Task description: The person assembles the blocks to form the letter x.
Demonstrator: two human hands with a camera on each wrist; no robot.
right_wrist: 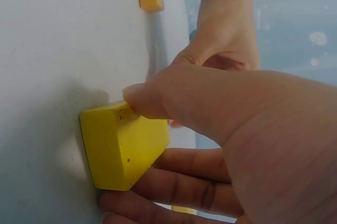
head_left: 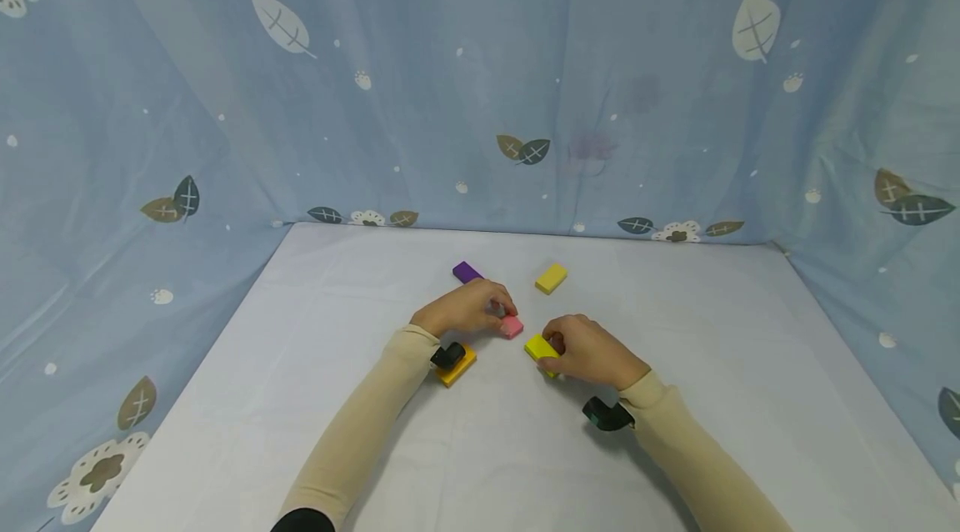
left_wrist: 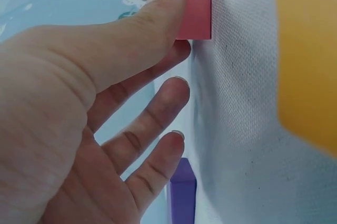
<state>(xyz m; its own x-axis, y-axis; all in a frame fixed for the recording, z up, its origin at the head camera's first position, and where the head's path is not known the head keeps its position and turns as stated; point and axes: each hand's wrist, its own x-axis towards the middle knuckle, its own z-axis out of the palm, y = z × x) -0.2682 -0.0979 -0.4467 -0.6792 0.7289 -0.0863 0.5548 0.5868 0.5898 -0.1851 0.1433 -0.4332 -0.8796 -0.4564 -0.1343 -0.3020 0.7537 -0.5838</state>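
In the head view, my left hand (head_left: 467, 307) pinches a pink rectangular block (head_left: 513, 327) near the middle of the white surface. Its thumb lies along the block's face in the left wrist view, while the other fingers are spread below. To the right, my right hand (head_left: 594, 353) grips a bright yellow block (head_left: 538, 346) at its edges, thumb on one side and fingers on the other. The right wrist view shows that yellow block (right_wrist: 105, 148) down at the white cloth. A small gap separates the two held blocks.
A purple block (head_left: 466, 271) lies just beyond the left hand, and a second yellow block (head_left: 551, 278) farther back. An orange block (head_left: 460, 368) sits partly hidden under the left wrist's camera. Blue patterned cloth (head_left: 420, 98) hangs around the table's back and sides.
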